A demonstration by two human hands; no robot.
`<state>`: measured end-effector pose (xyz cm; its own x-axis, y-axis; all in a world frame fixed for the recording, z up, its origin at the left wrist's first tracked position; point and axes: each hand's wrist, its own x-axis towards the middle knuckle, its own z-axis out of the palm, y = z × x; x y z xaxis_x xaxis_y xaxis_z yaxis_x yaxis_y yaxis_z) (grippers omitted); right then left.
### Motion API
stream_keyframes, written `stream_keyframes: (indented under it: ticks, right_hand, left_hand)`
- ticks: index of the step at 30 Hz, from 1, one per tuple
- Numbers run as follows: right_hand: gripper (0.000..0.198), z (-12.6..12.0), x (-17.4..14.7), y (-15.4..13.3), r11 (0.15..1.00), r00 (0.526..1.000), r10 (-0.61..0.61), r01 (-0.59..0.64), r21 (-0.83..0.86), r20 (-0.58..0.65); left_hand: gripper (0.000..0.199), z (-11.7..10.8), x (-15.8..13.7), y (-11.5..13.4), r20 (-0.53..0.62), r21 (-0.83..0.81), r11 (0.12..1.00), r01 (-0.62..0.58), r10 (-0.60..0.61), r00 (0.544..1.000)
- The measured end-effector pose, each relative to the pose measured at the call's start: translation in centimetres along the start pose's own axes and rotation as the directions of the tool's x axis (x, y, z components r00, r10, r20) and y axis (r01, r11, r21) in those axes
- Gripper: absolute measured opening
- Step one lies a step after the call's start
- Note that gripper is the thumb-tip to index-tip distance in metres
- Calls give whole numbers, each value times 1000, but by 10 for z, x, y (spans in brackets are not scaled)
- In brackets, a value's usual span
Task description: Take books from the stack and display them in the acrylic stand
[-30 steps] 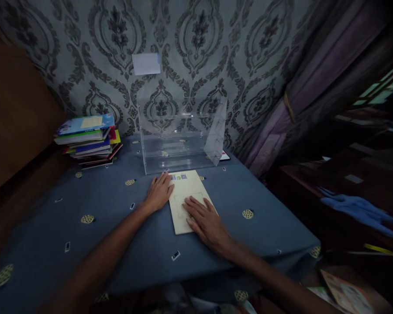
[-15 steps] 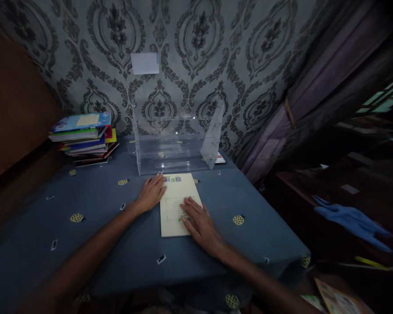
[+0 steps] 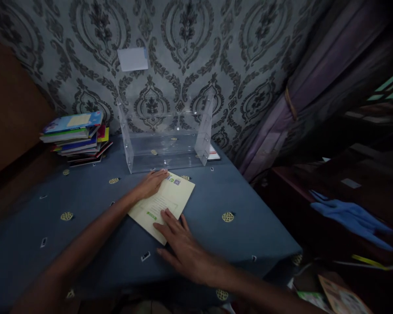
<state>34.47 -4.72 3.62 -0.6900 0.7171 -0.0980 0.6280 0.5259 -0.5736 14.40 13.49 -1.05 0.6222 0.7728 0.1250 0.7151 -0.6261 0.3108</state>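
A cream-coloured book with small printed marks and a block of text on its cover lies at an angle on the blue tablecloth. My left hand rests on its upper left part, fingers stretched out toward the far edge. My right hand lies with spread fingers on the lower right edge, fingertips on the cover. Neither hand wraps around the book. Just beyond it stands a clear acrylic rack with tiered shelves.
A stack of books stands at the table's back left. Behind the table is a patterned wall with a white card. A tied purple curtain hangs at right, near a blue cloth. The table's right edge slopes toward me.
The book has turned clockwise, its near end swinging left. My right hand has moved left and nearer to me with it. The whole view has shifted slightly.
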Motion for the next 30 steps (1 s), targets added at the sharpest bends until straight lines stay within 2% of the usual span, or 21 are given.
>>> stream_keyframes:
  ticks: [8, 14, 17, 23, 28, 30]
  right_hand:
    - [55, -7, 3, 4, 997, 997, -60, 63, -53, 56]
    - [56, -3, 10, 10, 984, 992, -122, 124, -127, 20]
    - [59, -3, 12, 11, 980, 990, -138, 140, -145, 19]
    - [62, 0, 21, 16, 973, 984, -176, 172, -153, -14]
    - [57, -4, 25, 23, 966, 976, -217, 211, -149, -20]
    - [49, -8, 22, 30, 965, 970, -240, 234, -122, -41]
  left_hand:
    - [48, -1, 7, 23, -1, 48, 999, 3, -3, 1000]
    - [47, 4, 13, 64, 93, 21, 990, -139, 136, 986]
    - [46, 8, 17, 75, 120, -8, 978, -207, 207, 971]
    - [45, 8, 24, 71, 126, -52, 957, -284, 289, 949]
    - [45, 4, 24, 67, 143, -91, 945, -313, 324, 935]
    - [46, 4, 22, 66, 145, -102, 946, -306, 319, 937]
